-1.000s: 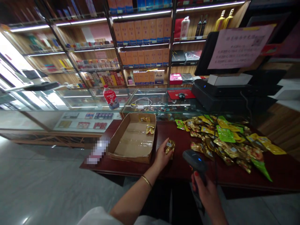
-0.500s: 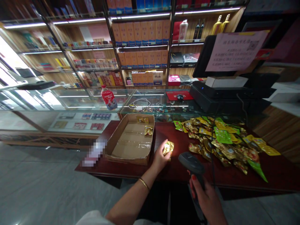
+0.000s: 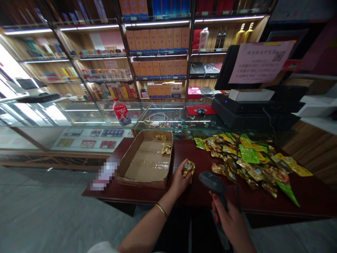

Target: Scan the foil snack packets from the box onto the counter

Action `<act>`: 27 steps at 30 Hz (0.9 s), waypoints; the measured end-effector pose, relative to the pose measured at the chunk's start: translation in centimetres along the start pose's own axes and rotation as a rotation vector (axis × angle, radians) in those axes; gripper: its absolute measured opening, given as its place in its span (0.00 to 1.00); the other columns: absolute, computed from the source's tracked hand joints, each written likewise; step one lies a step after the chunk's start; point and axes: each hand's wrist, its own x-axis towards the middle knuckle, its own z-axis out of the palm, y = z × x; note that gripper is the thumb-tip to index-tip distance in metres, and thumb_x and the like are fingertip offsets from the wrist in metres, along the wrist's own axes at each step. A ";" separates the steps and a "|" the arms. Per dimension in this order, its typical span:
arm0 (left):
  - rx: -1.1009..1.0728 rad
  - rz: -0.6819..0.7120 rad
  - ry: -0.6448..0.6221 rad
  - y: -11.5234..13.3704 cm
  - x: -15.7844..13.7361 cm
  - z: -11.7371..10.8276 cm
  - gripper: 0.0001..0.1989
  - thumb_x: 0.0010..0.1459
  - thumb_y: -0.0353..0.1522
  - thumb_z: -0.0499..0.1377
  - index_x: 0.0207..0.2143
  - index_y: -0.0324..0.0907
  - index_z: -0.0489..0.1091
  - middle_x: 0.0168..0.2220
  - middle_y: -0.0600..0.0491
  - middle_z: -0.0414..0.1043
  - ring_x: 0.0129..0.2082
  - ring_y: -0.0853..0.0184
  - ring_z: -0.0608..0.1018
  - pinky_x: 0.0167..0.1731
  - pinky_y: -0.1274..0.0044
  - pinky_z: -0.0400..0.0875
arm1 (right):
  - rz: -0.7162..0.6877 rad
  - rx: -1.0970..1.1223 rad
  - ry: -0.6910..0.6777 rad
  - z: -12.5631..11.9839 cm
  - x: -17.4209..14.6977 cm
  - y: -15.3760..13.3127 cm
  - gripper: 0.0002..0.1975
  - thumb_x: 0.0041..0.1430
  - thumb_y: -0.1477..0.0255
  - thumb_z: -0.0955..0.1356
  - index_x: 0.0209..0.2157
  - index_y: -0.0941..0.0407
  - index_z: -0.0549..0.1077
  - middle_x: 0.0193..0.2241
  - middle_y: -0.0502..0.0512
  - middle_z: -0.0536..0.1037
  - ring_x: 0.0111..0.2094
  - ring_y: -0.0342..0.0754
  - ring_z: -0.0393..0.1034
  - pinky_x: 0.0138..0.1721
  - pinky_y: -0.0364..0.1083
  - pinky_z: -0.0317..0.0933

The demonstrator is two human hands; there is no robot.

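My left hand [image 3: 180, 181] is closed around a small gold snack packet [image 3: 190, 168], a printed label on it facing up. In my right hand [image 3: 230, 218] is a dark barcode scanner [image 3: 212, 182], its head pointed toward the gold packet, with a gap between them. Left of my left hand lies a shallow cardboard box [image 3: 143, 160]; two gold packets [image 3: 166, 149] rest along its right side. To the right, a loose heap of gold, yellow and green snack packets [image 3: 250, 154] spreads over the dark red table [image 3: 200, 200].
Behind the table stand a glass display counter [image 3: 173, 121] and a black register with a screen [image 3: 223, 70]. A red-labelled bottle [image 3: 121, 112] and a mouse [image 3: 200, 111] sit on the glass. The scanner's cable [image 3: 237, 168] crosses the packet heap.
The bright light that lay on the gold packet in my left hand is gone, and its label shows more clearly. Both hands keep their hold; the view has shifted slightly.
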 end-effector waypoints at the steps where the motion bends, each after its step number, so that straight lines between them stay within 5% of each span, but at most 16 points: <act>1: -0.002 -0.009 0.002 0.1 0.0 0.0 0.34 0.56 0.25 0.62 0.65 0.45 0.63 0.65 0.45 0.67 0.64 0.58 0.70 0.66 0.62 0.60 | -0.005 0.002 -0.016 -0.2 0.1 0.1 0.31 0.55 0.37 0.65 0.30 0.52 0.74 0.17 0.47 0.72 0.19 0.47 0.68 0.23 0.45 0.62; 10: 0.004 -0.013 0.017 0.4 0.1 -0.2 0.33 0.56 0.29 0.62 0.65 0.45 0.64 0.65 0.45 0.67 0.64 0.58 0.71 0.66 0.65 0.62 | -0.099 0.217 -0.001 0.0 2.0 0.6 0.22 0.56 0.48 0.72 0.39 0.52 0.75 0.20 0.45 0.74 0.23 0.47 0.70 0.29 0.44 0.63; 14: 0.014 -0.006 0.053 -0.1 0.5 -0.3 0.31 0.58 0.33 0.61 0.65 0.45 0.64 0.64 0.46 0.68 0.63 0.57 0.72 0.65 0.63 0.63 | -0.164 0.314 0.002 0.5 4.9 -0.3 0.24 0.55 0.48 0.72 0.41 0.53 0.76 0.34 0.52 0.83 0.29 0.48 0.76 0.37 0.46 0.67; 19: 0.114 0.087 0.113 -0.2 0.5 -1.2 0.21 0.60 0.37 0.60 0.55 0.46 0.72 0.58 0.46 0.73 0.61 0.56 0.73 0.64 0.60 0.65 | -0.169 0.402 -0.048 1.0 8.3 -0.4 0.30 0.53 0.44 0.71 0.43 0.55 0.76 0.41 0.61 0.85 0.25 0.50 0.79 0.26 0.45 0.65; 23: 0.161 0.195 0.181 2.8 0.7 -1.0 0.17 0.62 0.38 0.59 0.52 0.48 0.74 0.54 0.48 0.75 0.57 0.57 0.76 0.61 0.62 0.69 | -0.181 0.439 -0.076 1.6 9.3 0.6 0.29 0.53 0.44 0.72 0.43 0.55 0.76 0.38 0.59 0.86 0.19 0.47 0.76 0.21 0.43 0.62; 27: 0.118 0.320 0.057 8.8 3.5 2.8 0.15 0.60 0.35 0.61 0.50 0.46 0.76 0.57 0.46 0.71 0.58 0.58 0.74 0.58 0.68 0.72 | -0.199 0.426 -0.076 1.9 9.4 1.3 0.29 0.54 0.44 0.72 0.43 0.55 0.76 0.33 0.55 0.85 0.18 0.45 0.74 0.21 0.42 0.63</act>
